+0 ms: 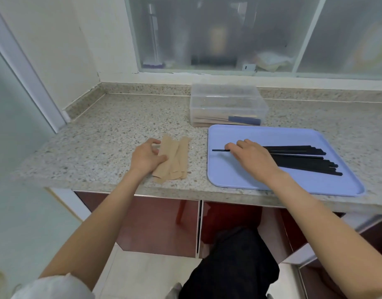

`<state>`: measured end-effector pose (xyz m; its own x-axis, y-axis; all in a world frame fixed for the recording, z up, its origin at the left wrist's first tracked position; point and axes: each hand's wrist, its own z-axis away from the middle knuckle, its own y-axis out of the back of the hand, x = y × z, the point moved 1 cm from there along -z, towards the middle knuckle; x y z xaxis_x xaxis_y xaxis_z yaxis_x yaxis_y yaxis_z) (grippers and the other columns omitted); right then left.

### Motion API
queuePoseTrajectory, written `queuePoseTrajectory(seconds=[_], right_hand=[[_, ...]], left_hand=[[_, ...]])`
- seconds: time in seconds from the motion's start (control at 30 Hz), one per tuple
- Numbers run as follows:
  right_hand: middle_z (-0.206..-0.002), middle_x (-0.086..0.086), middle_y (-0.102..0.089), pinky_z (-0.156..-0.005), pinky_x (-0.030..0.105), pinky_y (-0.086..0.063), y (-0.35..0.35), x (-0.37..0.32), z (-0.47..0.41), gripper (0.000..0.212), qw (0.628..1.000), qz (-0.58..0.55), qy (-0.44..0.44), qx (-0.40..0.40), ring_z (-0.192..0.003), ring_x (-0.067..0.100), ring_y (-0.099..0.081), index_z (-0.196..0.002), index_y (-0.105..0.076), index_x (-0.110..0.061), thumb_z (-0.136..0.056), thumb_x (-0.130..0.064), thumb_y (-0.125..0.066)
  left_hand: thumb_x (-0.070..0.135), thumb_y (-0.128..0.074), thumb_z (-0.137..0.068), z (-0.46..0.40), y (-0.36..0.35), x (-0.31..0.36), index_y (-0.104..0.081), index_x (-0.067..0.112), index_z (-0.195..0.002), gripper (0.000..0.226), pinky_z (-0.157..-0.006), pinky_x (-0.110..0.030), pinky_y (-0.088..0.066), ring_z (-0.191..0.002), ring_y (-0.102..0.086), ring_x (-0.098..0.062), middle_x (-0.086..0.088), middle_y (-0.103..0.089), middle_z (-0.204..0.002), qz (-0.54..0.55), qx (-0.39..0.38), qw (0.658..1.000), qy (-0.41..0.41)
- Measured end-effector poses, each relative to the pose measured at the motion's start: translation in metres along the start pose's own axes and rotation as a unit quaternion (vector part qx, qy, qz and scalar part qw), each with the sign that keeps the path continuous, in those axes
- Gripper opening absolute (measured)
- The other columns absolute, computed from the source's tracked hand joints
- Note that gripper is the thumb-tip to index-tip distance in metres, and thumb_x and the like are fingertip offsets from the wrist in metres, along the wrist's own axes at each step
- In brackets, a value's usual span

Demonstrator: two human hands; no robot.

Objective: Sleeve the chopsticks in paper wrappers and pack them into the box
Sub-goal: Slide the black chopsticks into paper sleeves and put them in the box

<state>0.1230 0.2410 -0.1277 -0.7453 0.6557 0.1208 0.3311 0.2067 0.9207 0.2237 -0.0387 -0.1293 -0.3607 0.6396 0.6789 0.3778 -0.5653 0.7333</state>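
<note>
At the far left a pale door frame [28,83] runs down to the speckled stone worktop [99,143]. The left hand [145,157] rests at the left edge of a small pile of brown paper wrappers [175,160], its thumb and fingertips bent onto the nearest wrapper; whether it has truly pinched the paper cannot be told. The wrappers lie fanned near the front edge of the worktop and no print can be read on them.

Behind and to the right, against the back kerb, stands a clear plastic box [227,104]. Several sleeved pairs lie flat on its bottom, with a dark blue patch showing on them; any writing there is too small to read.

In front of the box, just apart from it, sits a light blue tray [293,184]. The right hand [251,157] lies over the left ends of the black chopsticks [304,160] heaped on the tray, fingers curled down on them. One stick's thin tip pokes out to the left past the fingertips.

Behind everything, a frosted sliding window [228,33] blurs whatever lies beyond it. Below the worktop are red cabinet doors [155,225].
</note>
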Motion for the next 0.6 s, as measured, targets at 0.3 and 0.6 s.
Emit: queuePoseTrajectory(seconds=[0.3,0.6], right_hand=[[-0.074,0.006,-0.061,-0.064,0.037,-0.041,-0.016,-0.001,0.019,0.014,0.988,-0.100,-0.079,0.082,-0.071,0.028,-0.049,-0.102,-0.064,-0.014,-0.093,-0.013,-0.054],[-0.075,0.006,-0.057,-0.067,0.029,-0.032,-0.013,0.002,0.025,0.018,0.960,-0.173,-0.151,0.161,-0.073,0.024,-0.046,-0.105,-0.065,-0.012,-0.092,-0.008,-0.052]], left_hand=[[0.009,-0.049,-0.095,0.005,0.012,0.003,-0.060,0.014,-0.116,0.025,-0.049,-0.015,-0.045,-0.058,-0.061,-0.003,0.000,-0.065,-0.083,0.260,0.021,0.964,0.047],[0.044,-0.036,-0.099,0.013,-0.067,0.082,-0.057,0.006,-0.117,0.046,-0.037,-0.015,-0.024,-0.043,-0.026,-0.003,0.007,-0.033,-0.062,0.607,-0.164,0.767,0.128]])
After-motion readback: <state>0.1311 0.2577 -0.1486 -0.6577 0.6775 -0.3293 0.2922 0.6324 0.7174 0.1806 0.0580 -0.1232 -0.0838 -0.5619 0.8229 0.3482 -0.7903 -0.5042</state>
